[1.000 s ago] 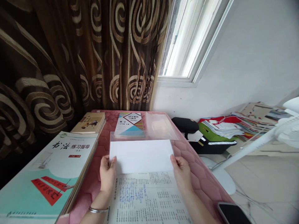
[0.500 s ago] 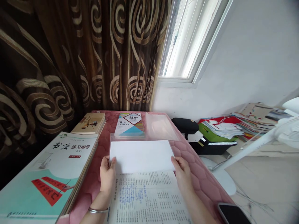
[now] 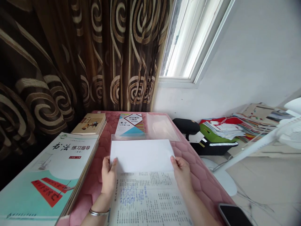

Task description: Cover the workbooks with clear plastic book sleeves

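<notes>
A printed worksheet [image 3: 150,201] with blue handwriting lies on the pink quilted table [image 3: 202,185] in front of me. Its far part is folded back toward me, showing a blank white side [image 3: 141,155]. My left hand [image 3: 108,177] pinches the left edge of the fold and my right hand [image 3: 181,172] pinches the right edge. A bracelet sits on my left wrist. The fold's far edge lies over a clear plastic sleeve [image 3: 162,127].
A stack of books topped by a green and white calligraphy book [image 3: 51,175] fills the left. A small book [image 3: 90,123] and a maths workbook [image 3: 130,125] lie at the back. A phone [image 3: 232,215] rests at the right edge. Piled papers [image 3: 237,125] and a white fan stand [image 3: 258,141] are off the table, right.
The folded white part and both hands have shifted slightly away from me, by a few pixels. Nothing else has moved.
</notes>
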`<state>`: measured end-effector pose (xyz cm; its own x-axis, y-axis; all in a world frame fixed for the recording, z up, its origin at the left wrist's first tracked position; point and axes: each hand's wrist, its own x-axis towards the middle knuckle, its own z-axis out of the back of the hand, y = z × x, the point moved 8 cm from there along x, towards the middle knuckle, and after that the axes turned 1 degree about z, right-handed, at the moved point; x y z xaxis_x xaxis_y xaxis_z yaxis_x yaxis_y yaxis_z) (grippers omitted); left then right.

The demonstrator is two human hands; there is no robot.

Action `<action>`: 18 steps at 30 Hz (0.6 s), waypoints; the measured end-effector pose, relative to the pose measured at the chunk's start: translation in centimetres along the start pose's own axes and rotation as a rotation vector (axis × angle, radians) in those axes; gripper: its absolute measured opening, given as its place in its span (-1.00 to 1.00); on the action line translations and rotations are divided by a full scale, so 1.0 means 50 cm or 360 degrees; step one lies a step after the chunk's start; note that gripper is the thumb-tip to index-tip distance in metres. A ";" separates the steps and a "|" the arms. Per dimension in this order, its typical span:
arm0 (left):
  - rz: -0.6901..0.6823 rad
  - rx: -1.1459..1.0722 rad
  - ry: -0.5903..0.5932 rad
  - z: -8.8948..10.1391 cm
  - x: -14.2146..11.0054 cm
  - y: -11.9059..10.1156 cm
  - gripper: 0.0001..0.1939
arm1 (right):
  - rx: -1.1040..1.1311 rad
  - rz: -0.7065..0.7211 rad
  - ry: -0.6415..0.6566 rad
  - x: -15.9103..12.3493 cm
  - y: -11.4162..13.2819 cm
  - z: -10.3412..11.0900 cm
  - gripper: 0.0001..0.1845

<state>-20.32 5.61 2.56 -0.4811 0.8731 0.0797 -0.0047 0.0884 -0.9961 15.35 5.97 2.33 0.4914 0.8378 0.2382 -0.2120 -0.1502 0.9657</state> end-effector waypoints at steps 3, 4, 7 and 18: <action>0.0054 -0.0091 0.0045 -0.004 -0.001 0.004 -0.65 | 0.0156 -0.0144 0.0050 -0.002 -0.017 -0.004 -0.51; 0.0066 -0.0105 0.0044 -0.004 0.001 0.007 -0.65 | 0.0191 -0.0168 0.0028 -0.003 -0.021 -0.001 -0.53; 0.0088 -0.0114 0.0033 -0.004 0.006 0.017 -0.64 | 0.0214 -0.0180 -0.0004 -0.002 -0.030 0.008 -0.57; 0.0016 -0.0046 0.0008 -0.002 0.012 0.019 -0.63 | -0.0037 0.0012 -0.0020 0.006 -0.012 0.007 -0.51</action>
<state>-20.55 6.26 1.68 -0.4768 0.8762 0.0702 0.0252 0.0934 -0.9953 15.94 6.12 1.87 0.5000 0.8301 0.2469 -0.2352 -0.1442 0.9612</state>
